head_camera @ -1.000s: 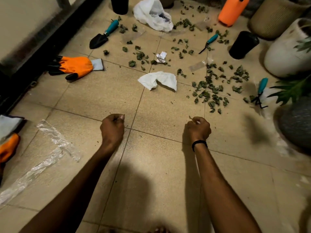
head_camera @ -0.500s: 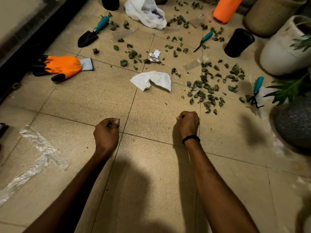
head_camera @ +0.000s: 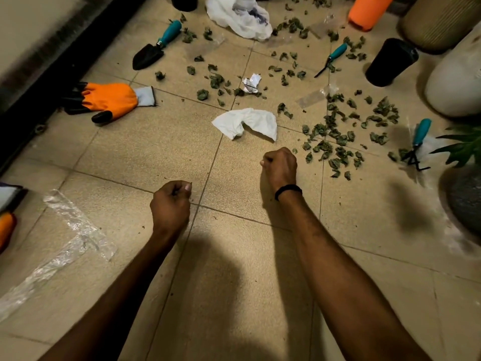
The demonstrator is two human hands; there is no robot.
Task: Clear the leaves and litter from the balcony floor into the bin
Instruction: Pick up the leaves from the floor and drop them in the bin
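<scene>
Your right hand (head_camera: 279,165) has gone forward since the earlier frame and is now just beside the near edge of the leaves (head_camera: 335,142), close to the crumpled white cloth (head_camera: 247,122). Its fingers are curled into a fist; whether something is inside cannot be told. Your left hand (head_camera: 170,204) stays lower, near a tile joint of the floor (head_camera: 145,152), also curled, thumb on the forefinger, and its content cannot be told either. Most leaves lie scattered on the tiles ahead and to the right, between the cloth and a black cup (head_camera: 390,62). An orange glove (head_camera: 109,100) lies at the left.
</scene>
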